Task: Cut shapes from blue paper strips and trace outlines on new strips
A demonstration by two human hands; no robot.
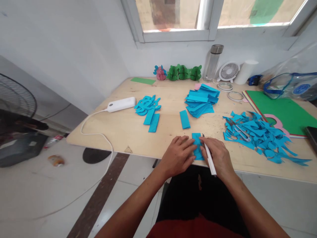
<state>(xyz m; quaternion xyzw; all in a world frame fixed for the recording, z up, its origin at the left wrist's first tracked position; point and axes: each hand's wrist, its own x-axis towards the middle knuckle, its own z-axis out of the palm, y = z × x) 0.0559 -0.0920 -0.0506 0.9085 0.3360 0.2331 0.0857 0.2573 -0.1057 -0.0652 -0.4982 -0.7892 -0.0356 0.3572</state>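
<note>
A folded blue paper strip (197, 145) lies at the table's near edge, between my two hands. The spread fingers of my left hand (178, 155) rest on its left side. In my right hand (219, 157) is a white pen (210, 158), its dark tip pointing away from me, while my fingertips touch the strip's right side. Just beyond lies a single blue strip (184, 119), near a pile of folded blue strips (201, 100). Curved blue cutouts (146, 105) sit at the left with two more strips (154, 123).
Blue scraps (264, 137) with scissors (241, 131) on them lie at right, beside green sheets (292, 114). A white power bank (121, 104) trails a cable off the left. Along the back stand paper figures (182, 72), a bottle (213, 62) and a small fan (229, 71).
</note>
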